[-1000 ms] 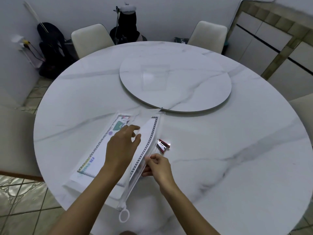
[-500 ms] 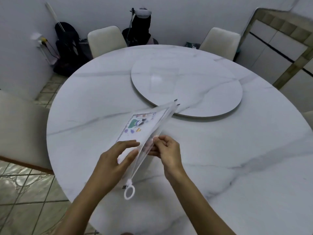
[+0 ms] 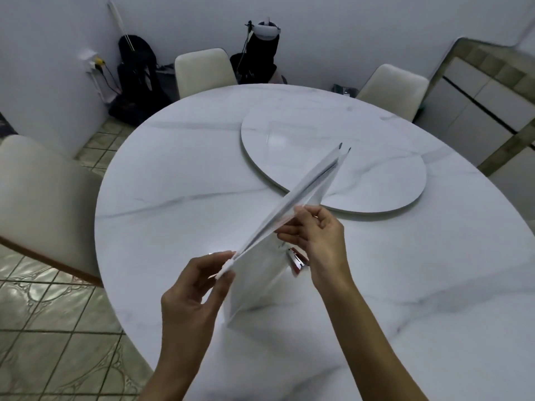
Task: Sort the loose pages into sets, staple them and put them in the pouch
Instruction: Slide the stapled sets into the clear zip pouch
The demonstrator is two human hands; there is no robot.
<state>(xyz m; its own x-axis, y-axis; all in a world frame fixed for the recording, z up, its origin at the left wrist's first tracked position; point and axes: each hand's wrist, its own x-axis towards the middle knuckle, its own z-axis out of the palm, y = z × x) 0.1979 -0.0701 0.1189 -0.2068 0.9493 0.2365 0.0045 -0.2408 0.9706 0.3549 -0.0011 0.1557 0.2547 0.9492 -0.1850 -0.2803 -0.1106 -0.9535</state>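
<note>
The pouch (image 3: pixel 315 186) is held up over the table (image 3: pixel 173 198), tilted and seen almost edge-on. The left hand (image 3: pixel 197 287) has its grip pinched on the near end, the right hand (image 3: pixel 318 238) pinches the upper edge midway; a red stapler (image 3: pixel 296 260) lies on the table behind it

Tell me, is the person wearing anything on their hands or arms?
Nothing that shows. The left hand and right hand are ungloved, with no watch or bracelet visible. Both forearms are bare down to the picture's edge, with no sleeves in view.

Stapler (image 3: pixel 297 259) on table (image 3: pixel 179 198), behind pouch (image 3: pixel 260 279)
</note>
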